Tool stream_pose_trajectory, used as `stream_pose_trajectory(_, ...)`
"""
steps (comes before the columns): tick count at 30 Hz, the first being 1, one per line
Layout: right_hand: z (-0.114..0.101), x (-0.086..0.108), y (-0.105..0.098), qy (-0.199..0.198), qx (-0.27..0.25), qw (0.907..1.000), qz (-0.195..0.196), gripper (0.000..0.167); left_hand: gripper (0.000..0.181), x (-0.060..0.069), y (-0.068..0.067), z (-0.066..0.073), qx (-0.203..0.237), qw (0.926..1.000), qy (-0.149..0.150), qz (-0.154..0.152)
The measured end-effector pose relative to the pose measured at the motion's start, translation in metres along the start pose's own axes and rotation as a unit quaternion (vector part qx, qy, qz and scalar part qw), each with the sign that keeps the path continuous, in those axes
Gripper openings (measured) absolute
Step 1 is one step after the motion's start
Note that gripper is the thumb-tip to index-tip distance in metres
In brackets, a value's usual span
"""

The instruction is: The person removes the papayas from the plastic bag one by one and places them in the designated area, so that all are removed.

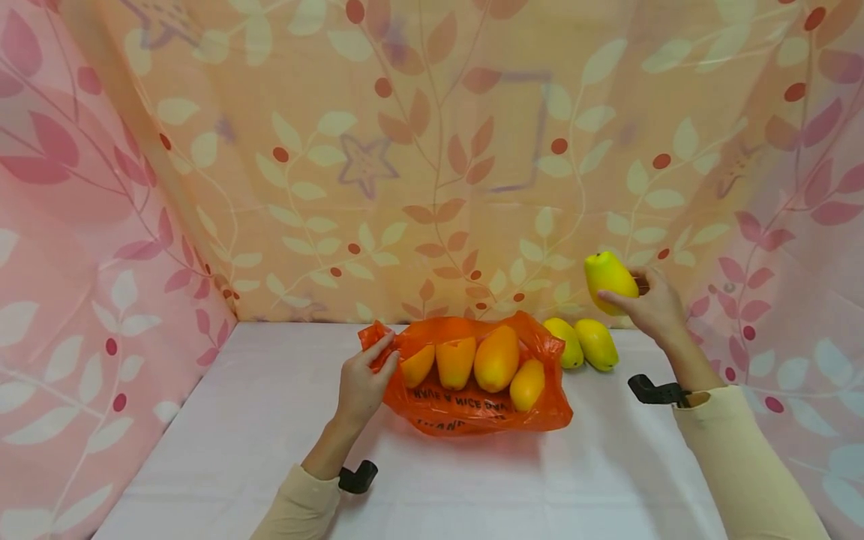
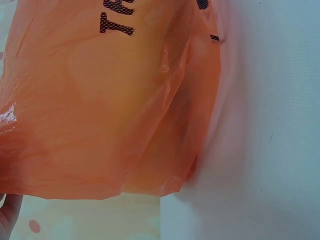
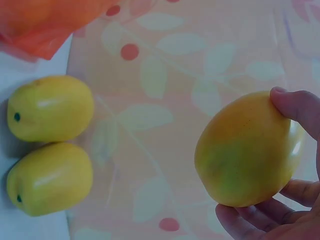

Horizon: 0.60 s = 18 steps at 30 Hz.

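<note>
An orange plastic bag [image 1: 466,409] with black print lies on the white table, its mouth gaping around several orange-yellow fruits [image 1: 497,358]. My left hand [image 1: 361,390] pinches the bag's left edge; the left wrist view is mostly filled by the bag [image 2: 95,110], with part of the hand at the lower left corner. Above the table at the right, my right hand [image 1: 651,304] holds a yellow-green fruit [image 1: 610,282] between thumb and fingers. That fruit [image 3: 247,150] is clear of everything else in the right wrist view.
Two yellow fruits [image 1: 565,343] [image 1: 597,345] lie side by side just right of the bag. Patterned cloth [image 1: 432,187] rises behind the table [image 1: 223,435], and pink leaf-patterned cloth stands at both sides. A black strap mount is on each wrist.
</note>
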State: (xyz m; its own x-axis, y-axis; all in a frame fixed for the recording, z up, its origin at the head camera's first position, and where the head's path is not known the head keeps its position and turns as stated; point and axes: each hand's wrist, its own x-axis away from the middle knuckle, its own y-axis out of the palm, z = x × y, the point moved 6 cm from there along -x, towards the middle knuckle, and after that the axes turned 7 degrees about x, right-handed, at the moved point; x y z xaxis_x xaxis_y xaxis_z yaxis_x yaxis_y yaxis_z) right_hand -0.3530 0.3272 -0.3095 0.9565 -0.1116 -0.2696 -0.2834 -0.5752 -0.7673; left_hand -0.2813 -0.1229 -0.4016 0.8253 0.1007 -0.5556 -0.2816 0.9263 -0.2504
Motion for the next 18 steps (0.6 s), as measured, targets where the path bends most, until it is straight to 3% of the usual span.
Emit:
stream_pose_trajectory(12, 0.047, -0.009, 0.014, 0.051, 0.007, 0.9982, -0.032, 0.079, 0.036, 0.0, -0.001, 0.002, -0.007, 0.9998, 0.017, 0.005)
stream_pose_trajectory(18, 0.076, -0.008, 0.024, 0.075, 0.005, 0.996, -0.049, 0.079, 0.036, 0.001, 0.0, -0.001, -0.005, 1.0, 0.003, -0.001)
